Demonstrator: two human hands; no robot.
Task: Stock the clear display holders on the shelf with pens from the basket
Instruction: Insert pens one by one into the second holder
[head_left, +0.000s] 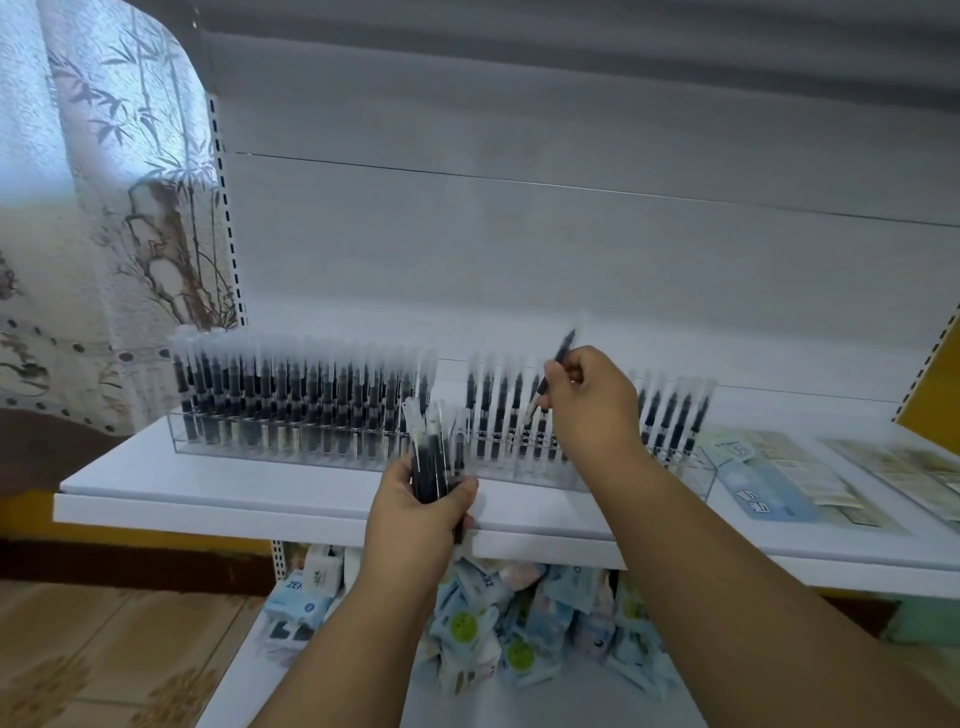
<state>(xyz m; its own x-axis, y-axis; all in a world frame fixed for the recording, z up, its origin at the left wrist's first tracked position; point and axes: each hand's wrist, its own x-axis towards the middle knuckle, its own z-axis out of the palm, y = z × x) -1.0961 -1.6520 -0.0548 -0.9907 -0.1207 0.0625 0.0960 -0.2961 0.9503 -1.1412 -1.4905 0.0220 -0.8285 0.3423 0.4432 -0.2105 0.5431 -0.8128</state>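
Note:
Two clear display holders stand on the white shelf (218, 506). The left holder (291, 452) is packed with upright black pens in clear sleeves. The right holder (680, 470) holds several upright pens, partly hidden by my right arm. My left hand (415, 506) grips a bundle of pens (434, 462) upright at the shelf's front edge, between the two holders. My right hand (589, 400) pinches a single pen (558, 364), tilted, above the right holder. The basket is out of view.
Flat packs with blue and beige printing (779, 478) lie on the shelf to the right of the holders. A lower shelf carries a heap of blue and white packets (519, 623). A patterned curtain (119, 208) hangs at the left.

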